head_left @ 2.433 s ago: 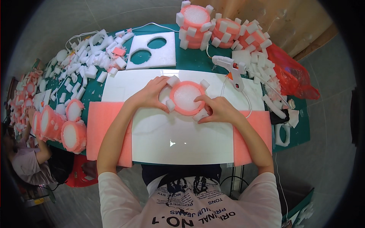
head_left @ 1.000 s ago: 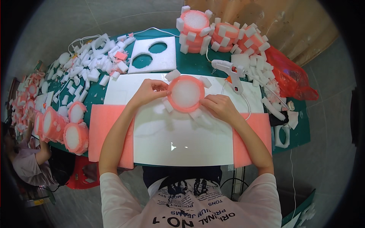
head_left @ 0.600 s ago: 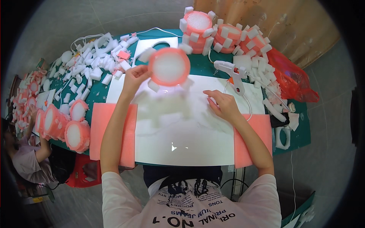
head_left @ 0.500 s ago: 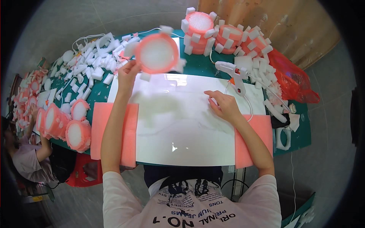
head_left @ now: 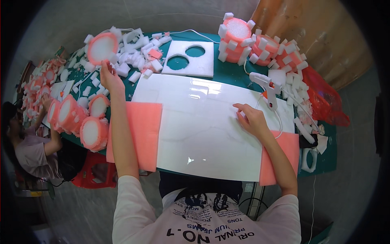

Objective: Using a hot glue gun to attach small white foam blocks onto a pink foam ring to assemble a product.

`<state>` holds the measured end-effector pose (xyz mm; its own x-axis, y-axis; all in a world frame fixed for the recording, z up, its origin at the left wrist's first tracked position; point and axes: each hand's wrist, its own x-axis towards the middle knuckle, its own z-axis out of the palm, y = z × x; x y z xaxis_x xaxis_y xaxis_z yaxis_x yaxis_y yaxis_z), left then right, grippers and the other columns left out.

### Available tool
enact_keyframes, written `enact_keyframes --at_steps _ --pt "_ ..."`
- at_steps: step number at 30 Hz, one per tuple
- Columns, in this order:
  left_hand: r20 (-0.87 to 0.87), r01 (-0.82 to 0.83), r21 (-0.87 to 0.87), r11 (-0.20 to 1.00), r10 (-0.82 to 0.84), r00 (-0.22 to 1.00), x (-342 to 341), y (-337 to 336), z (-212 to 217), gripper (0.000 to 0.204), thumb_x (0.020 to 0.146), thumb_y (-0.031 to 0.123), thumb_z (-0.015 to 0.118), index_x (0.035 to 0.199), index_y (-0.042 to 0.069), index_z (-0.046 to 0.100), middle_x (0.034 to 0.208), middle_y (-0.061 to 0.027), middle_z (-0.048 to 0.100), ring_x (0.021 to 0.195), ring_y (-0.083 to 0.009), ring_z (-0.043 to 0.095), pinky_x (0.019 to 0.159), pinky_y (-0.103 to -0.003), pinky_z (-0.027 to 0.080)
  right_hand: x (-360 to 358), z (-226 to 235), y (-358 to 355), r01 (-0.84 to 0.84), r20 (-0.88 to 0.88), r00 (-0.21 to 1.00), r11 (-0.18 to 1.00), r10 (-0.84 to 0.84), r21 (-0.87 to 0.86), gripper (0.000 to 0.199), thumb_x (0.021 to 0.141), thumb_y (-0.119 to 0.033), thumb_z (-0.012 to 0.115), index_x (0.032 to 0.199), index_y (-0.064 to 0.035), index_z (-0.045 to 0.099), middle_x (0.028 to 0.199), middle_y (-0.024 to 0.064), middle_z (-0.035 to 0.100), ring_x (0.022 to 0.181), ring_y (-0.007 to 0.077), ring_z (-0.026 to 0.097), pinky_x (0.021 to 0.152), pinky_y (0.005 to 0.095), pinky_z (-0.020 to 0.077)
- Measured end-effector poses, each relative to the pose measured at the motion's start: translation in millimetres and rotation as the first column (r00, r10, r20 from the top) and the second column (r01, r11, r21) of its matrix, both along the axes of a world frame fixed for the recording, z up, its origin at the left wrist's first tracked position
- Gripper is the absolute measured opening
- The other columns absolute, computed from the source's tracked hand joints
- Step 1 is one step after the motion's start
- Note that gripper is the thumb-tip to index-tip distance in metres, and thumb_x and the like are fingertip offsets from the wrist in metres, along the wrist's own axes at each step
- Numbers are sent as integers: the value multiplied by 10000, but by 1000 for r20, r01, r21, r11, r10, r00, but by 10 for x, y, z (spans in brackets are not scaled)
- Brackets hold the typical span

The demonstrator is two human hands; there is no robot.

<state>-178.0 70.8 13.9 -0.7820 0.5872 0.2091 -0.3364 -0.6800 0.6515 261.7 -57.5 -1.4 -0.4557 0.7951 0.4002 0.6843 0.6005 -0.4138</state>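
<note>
My left hand (head_left: 112,78) is raised at the far left of the work board, its fingers pinching the lower edge of a round foam piece (head_left: 102,47). That piece has a pink rim, a white middle and small white foam blocks around its edge. Behind it lies a heap of white foam scraps (head_left: 132,61). My right hand (head_left: 252,118) hovers at the right part of the glossy white board (head_left: 203,142), fingers apart, holding nothing. Just beyond it, a white glue gun (head_left: 264,85) rests with its cord trailing past my wrist.
A white foam sheet (head_left: 205,67) with two round holes lies behind the board. Block-studded pink foam cylinders (head_left: 237,30) stand at the back right, near a red plastic bag (head_left: 325,97). Pink foam pads (head_left: 140,136) flank the board. Another person (head_left: 34,146) works at the left.
My left hand has carried the round foam piece leftward, over the scrap heap, uncovering the holed foam sheet. The whole view has shifted a little; my right hand keeps nearly the same pose.
</note>
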Motion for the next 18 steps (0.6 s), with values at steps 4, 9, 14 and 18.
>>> enact_keyframes --at_steps 4,9,14,18 --pt "126 -163 -69 984 171 977 -159 -59 -15 203 810 239 624 858 43 596 772 27 533 675 -53 431 583 -186 341 -2 -11 8 7 9 1000 1000 -6 -10 243 774 -70 566 1014 -106 557 793 54 597 615 202 577 526 308 448" --pt "221 -246 -132 960 270 937 -460 0 -291 204 827 226 596 833 23 571 730 5 511 586 -64 421 509 -190 351 -18 -17 8 8 -1 1000 999 -8 -32 242 776 -68 562 1014 -108 557 781 56 595 605 206 576 525 308 449" --pt "274 -255 -174 951 295 915 -484 58 -433 211 850 210 562 799 8 529 724 -21 519 560 -78 430 484 -203 372 3 -22 7 15 -2 1000 999 -16 -37 246 773 -66 564 1016 -109 557 777 56 593 607 210 575 527 309 450" --pt "312 -246 -149 958 282 907 -569 39 -441 202 852 199 548 816 2 526 739 -30 533 586 -89 455 518 -195 380 -4 -26 12 7 -5 1000 1000 -7 -28 251 770 -67 566 1017 -109 557 778 55 591 616 215 574 526 312 449"
